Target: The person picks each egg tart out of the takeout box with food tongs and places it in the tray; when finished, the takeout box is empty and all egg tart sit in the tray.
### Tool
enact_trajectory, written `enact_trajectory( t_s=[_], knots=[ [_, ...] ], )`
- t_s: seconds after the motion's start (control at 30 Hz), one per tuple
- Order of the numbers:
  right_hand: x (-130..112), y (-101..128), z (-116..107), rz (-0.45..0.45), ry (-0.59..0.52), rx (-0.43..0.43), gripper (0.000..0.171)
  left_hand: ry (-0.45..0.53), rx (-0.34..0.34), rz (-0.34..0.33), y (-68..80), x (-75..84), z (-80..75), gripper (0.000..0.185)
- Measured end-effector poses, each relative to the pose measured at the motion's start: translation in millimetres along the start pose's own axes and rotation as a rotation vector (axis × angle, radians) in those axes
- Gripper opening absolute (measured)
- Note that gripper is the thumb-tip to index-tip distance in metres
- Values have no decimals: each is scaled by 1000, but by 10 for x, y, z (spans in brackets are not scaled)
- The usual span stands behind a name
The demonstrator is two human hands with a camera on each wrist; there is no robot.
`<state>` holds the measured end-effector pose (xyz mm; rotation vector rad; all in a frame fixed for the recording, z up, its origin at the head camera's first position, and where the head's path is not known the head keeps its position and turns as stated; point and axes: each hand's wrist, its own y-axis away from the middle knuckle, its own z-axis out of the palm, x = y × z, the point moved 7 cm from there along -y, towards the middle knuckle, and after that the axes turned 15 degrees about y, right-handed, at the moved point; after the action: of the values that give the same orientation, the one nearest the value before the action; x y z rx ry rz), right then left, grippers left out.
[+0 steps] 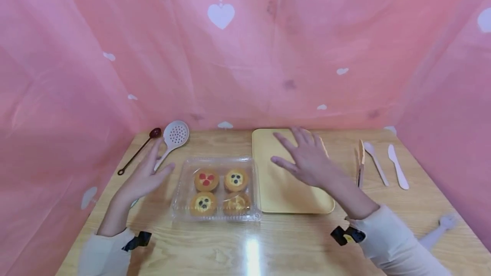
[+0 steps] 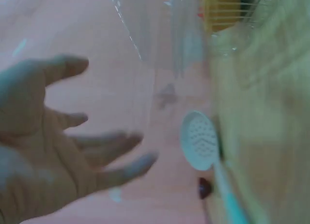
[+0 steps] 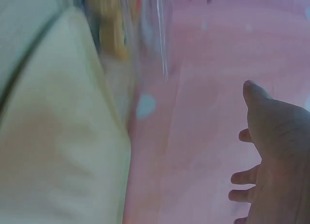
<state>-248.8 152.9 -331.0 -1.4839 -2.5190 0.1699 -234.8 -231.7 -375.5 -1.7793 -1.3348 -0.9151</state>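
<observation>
My left hand [image 1: 143,178] hovers over the left part of the table with its fingers spread, holding nothing. Beneath and beyond it lie a white skimmer [image 1: 176,133] with a perforated head and a small dark spoon [image 1: 155,133]. To its right stands a lidded clear plastic box [image 1: 216,217] with several small tarts [image 1: 206,179] inside, topped with red or dark pieces. My right hand [image 1: 308,161], fingers apart, is above the pale yellow tray [image 1: 295,201] and holds nothing. The left wrist view shows the skimmer [image 2: 198,141] apart from the fingers.
Right of the tray lie a thin brown and orange utensil [image 1: 361,163], its kind unclear, a white spoon [image 1: 376,163] and a white knife [image 1: 398,167]. A pale utensil [image 1: 435,231] is partly behind the right sleeve. Pink cloth [image 1: 245,67] encloses the wooden table [image 1: 192,246].
</observation>
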Motion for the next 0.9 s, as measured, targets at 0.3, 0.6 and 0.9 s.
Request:
enact_trajectory(
  t_s=[0.3,0.6,0.9],
  knots=[
    [-960,-174,-1,-243,-7,12,72,485,-160,-239,177,-457,137,79],
    [-1753,-335,61,-418,61,-76,73,586,-292,-268,258,-613,218,61],
    [-2186,-399,309,-474,108,-166,77,696,-355,-273,297,-611,266,61]
  ],
)
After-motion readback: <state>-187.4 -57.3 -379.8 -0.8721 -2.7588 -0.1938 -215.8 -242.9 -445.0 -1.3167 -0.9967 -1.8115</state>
